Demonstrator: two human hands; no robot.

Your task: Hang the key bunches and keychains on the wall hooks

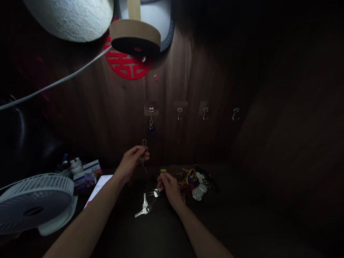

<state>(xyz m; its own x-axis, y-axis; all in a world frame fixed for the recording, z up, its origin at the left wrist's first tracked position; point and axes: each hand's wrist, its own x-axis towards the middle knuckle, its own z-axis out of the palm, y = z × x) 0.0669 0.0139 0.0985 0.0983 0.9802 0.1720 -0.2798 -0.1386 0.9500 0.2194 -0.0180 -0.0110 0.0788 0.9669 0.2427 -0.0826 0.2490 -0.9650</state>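
Note:
My left hand [131, 159] is raised in front of the wooden panel, its fingers pinched on a key ring [144, 142] with a metal clip at the top and a key dangling below. Lower and to the right, my right hand [169, 184] is closed on a bunch of keys [145, 207] that spreads out to the left of its fingers. A yellow-green piece [163, 170] shows just above the right fingertips; whether it belongs to that bunch I cannot tell. Beside this hand lies a pile of keys and key fobs [199, 191], partly behind it.
Several metal hooks [180, 113] line the panel; the leftmost hook [151, 109] carries a clip with a dark fob [151, 128]. To the left are a white fan [37, 200], a lit phone [98, 188] and small boxes [92, 166]. A lamp [135, 34] and white cable [59, 82] hang above.

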